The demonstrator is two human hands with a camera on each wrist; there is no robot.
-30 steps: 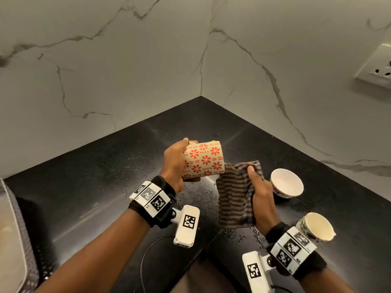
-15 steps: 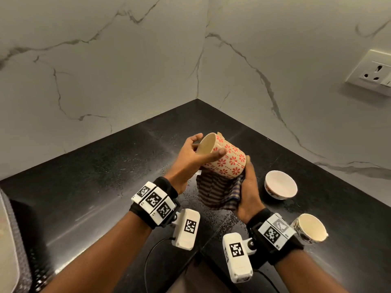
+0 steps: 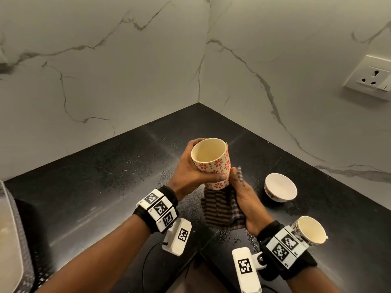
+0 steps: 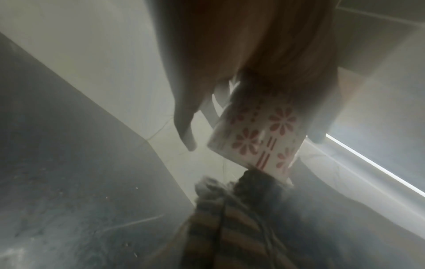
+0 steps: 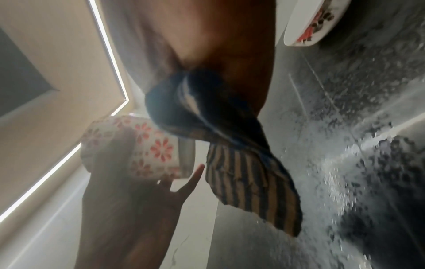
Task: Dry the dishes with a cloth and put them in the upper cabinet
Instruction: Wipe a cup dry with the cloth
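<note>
- Your left hand [image 3: 191, 172] grips the floral cup [image 3: 213, 163] upright above the counter [image 3: 105, 187].
- Your right hand's fingers [image 3: 234, 176] pinch the striped cloth [image 3: 220, 210] against its base.
- Rotate the cup; wipe base, then inside.

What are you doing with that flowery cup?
A person is drying dishes. The left hand holds the flowered cup up above the black counter, mouth facing up. The right hand holds a striped cloth against the bottom of the cup. A small white bowl and another cup wait on the counter to the right, with water drops around them.
</note>
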